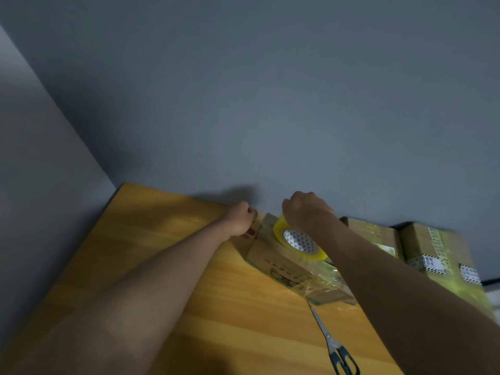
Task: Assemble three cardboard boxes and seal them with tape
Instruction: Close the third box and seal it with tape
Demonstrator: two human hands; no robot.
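Far back on the wooden tabletop [167, 266], hard against the grey wall, sits the cardboard box [273, 259] being worked on. Right hand [305, 209] curled over the top of the yellow tape roll [297, 240], gripping it just above the box's upper face. Left hand [240, 219] closed in a fist at the box's far left corner, seemingly pinching or pressing a tape end down there, though what lies between the fingers cannot be made out. Glossy film already wrapped over the box's near end, so sealing looks well under way on this one. Off to the right, touching or just beside it, two more boxes [422, 247], both shiny with tape and looking finished; by that reckoning, probably the last box of three, with a cut still to come. Scissors [334, 345] lying untouched near the front edge, handles partly cut off by the frame. Box's far side hidden behind both hands; right-hand boxes blurred, labels unreadable.
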